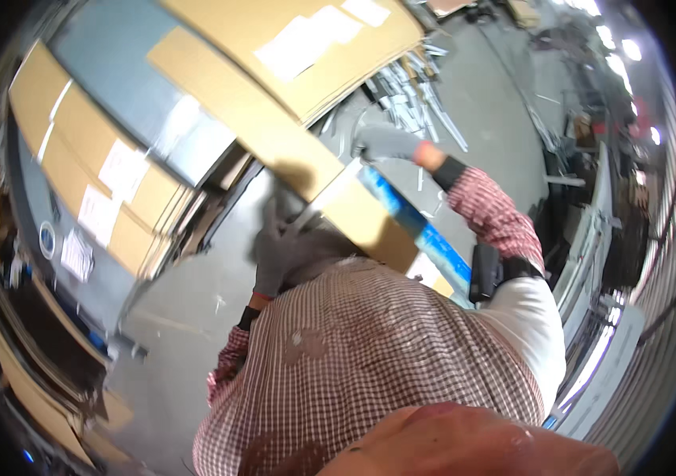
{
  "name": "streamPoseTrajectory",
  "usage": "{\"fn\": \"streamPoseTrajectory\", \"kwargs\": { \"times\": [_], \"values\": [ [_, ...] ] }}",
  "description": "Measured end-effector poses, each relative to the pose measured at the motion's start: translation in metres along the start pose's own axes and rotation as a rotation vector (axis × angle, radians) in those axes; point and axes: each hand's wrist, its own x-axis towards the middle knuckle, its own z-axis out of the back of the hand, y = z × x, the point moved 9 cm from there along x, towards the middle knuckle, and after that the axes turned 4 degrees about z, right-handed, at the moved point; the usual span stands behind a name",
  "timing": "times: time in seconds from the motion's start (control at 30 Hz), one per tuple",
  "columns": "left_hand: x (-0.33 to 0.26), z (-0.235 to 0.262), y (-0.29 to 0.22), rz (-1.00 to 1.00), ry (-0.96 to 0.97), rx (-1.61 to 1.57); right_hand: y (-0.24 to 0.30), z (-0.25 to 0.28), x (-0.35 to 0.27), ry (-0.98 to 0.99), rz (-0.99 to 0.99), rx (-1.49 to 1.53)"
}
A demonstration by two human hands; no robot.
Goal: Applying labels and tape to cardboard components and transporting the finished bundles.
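Observation:
A long, narrow brown cardboard box point(274, 139) slants from the upper left down to my chest, with a blue strip point(421, 226) along its lower right edge. My left hand point(274, 254), in a grey glove, grips the box's underside near its lower end. My right hand point(389, 143), also grey-gloved, is closed on the box's upper right edge farther along. My checked shirt sleeves and torso fill the lower middle of the view and hide the near end of the box.
Large flat cardboard cartons with white labels are stacked at the left point(92, 166) and at the top point(314, 47). Loose metal strips point(421, 87) lie on the grey concrete floor point(489, 103). White metal racking point(592, 238) runs down the right side.

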Motion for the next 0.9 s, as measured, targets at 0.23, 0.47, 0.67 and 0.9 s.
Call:
{"fn": "streamPoseTrajectory", "kwargs": {
  "times": [0.23,0.47,0.67,0.9],
  "values": [
    [0.148,-0.146,0.082,-0.730,0.299,0.504,-0.156,-0.119,0.033,-0.261,-0.325,0.359],
    [0.089,-0.103,0.051,-0.731,0.235,0.482,0.083,-0.060,-0.011,-0.709,-0.445,-0.595],
    [0.006,-0.042,-0.044,-0.620,0.320,0.085,0.071,-0.056,-0.033,-0.845,-0.412,-0.343],
    [0.096,-0.114,-0.062,-0.587,-0.129,0.421,0.059,0.015,-0.067,-0.912,-0.287,0.358]
  ]
}}
